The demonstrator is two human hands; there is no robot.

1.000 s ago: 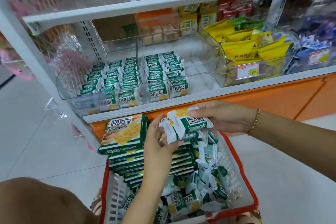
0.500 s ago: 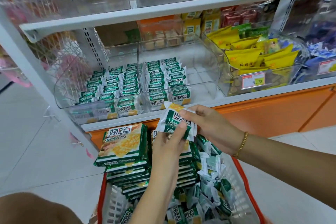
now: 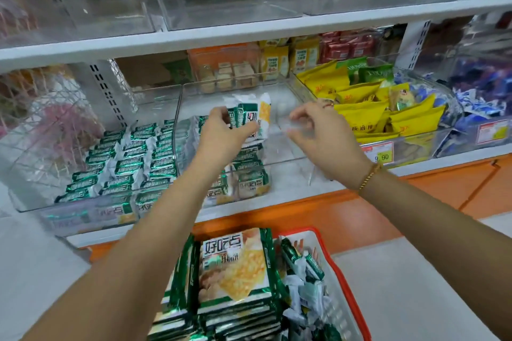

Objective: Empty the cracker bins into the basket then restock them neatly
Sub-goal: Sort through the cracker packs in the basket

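At six o'clock my basket point(image 3: 341, 279) holds stacked cracker packs point(image 3: 235, 271), and beyond at twelve my left grip point(image 3: 221, 130) clasps a few crackers point(image 3: 255, 116) over the clear bin point(image 3: 288, 152), my right grip point(image 3: 318, 130) at one o'clock loosely curled, empty.

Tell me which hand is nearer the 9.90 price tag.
Right. The right hand hovers just left of the price tag and slightly above it in the image. The left hand is farther left, holding cracker packs.
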